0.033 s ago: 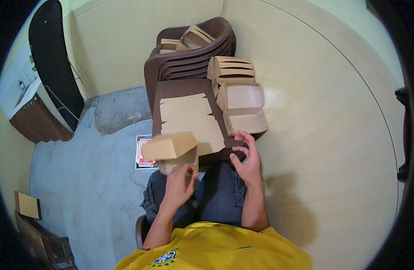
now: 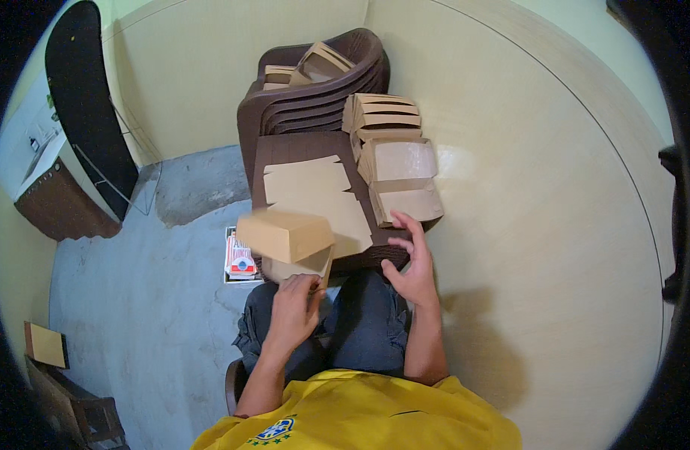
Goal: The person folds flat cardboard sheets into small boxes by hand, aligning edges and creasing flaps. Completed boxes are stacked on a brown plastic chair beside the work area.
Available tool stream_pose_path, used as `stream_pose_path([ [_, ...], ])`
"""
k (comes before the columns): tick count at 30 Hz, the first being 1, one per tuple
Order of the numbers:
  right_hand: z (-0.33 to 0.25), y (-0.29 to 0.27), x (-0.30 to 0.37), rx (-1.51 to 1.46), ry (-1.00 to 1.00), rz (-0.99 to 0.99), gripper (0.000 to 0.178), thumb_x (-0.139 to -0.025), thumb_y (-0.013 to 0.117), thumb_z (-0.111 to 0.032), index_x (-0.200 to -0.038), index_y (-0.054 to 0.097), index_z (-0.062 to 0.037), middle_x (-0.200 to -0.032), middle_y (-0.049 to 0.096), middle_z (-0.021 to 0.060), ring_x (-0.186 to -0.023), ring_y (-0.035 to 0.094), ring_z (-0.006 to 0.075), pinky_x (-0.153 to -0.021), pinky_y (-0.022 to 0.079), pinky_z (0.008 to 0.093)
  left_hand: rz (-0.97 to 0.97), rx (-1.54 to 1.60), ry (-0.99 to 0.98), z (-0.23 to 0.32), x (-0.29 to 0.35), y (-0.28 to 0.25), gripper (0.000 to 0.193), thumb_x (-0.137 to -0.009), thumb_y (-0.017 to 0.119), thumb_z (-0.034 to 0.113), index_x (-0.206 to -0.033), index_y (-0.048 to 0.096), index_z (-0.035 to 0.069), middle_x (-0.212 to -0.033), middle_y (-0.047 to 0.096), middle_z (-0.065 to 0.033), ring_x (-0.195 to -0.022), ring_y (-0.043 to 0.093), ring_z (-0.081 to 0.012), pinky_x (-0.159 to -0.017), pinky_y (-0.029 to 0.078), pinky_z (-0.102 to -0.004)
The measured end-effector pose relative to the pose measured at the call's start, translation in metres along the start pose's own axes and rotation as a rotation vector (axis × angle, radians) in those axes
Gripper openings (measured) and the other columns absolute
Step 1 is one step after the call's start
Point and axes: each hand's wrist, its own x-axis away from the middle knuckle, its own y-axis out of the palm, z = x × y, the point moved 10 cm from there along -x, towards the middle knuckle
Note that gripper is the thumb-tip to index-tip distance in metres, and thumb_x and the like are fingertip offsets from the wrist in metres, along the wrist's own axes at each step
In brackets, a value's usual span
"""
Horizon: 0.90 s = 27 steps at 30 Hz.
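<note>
A tan cardboard clamshell box (image 2: 285, 234) is held above my lap, its lid half raised over the lower tray. My left hand (image 2: 294, 307) pinches the tray's near edge, with the thumb on the right side. My right hand (image 2: 412, 262) hovers to the right of the box, apart from it, fingers spread and curved, with nothing in them. Beyond the box, flat notched cardboard blanks (image 2: 307, 180) lie on the seat of a brown plastic chair (image 2: 285, 146). Right of them sits a stack of opened clamshell boxes (image 2: 406, 176), near my right fingertips.
Several nested boxes (image 2: 386, 116) stand behind the opened stack. More boxes (image 2: 321, 64) rest on the stacked chairs' top seat. A small container of printed packets (image 2: 241, 259) is on the floor left of the chair. A pale wall (image 2: 555, 247) runs along the right.
The box's lid has tipped slightly and come a little higher in the picture. Both hands stay nearly in place; the left still grips the box.
</note>
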Motion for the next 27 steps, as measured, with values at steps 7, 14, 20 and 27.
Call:
stream_pose_path([
  [7,-0.066,-0.007,-0.021,0.28,-0.336,-0.394,0.136,-0.062,0.099,-0.027,-0.174,0.023,-0.014,-0.182,0.017,0.0206,-0.166,0.021,0.0449,-0.134,0.019,0.0561,-0.352,-0.268,0.264,0.05,-0.005,-0.022,0.033,-0.084,0.063,-0.007,-0.111,0.074,0.007,-0.106,0.066,-0.0113,-0.113,0.065,-0.0314,-0.098,0.047,-0.0422],
  [14,-0.05,0.002,-0.023,0.309,-0.154,-0.642,0.064,-0.063,0.103,-0.025,-0.119,0.074,-0.0159,-0.171,0.043,0.0136,-0.165,0.019,0.0487,-0.131,0.024,0.0652,-0.065,-0.044,0.36,0.051,-0.029,-0.066,0.038,-0.081,0.068,-0.009,-0.114,0.077,0.007,-0.115,0.063,-0.0119,-0.116,0.064,-0.0337,-0.097,0.053,-0.0448],
  [20,-0.092,0.025,0.009,0.411,-0.338,-0.461,0.034,-0.067,0.093,-0.005,-0.089,0.067,-0.0071,-0.159,0.053,0.0147,-0.163,0.026,0.051,-0.128,0.032,0.0636,0.317,0.72,-0.273,-0.057,-0.029,-0.062,0.041,-0.099,0.072,0.007,-0.139,0.065,0.001,-0.128,0.066,-0.0119,-0.121,0.065,-0.0268,-0.102,0.055,-0.0402],
  [27,-0.139,0.059,0.035,0.426,-0.58,-0.533,0.025,-0.08,0.084,-0.015,-0.084,0.062,-0.0047,-0.166,0.049,0.0144,-0.162,0.031,0.0489,-0.123,0.033,0.0752,-0.137,1.241,-0.911,-0.144,-0.013,0.001,0.081,-0.089,0.078,0.03,-0.155,0.047,-0.004,-0.137,0.067,-0.0226,-0.117,0.073,-0.0352,-0.099,0.062,-0.0476],
])
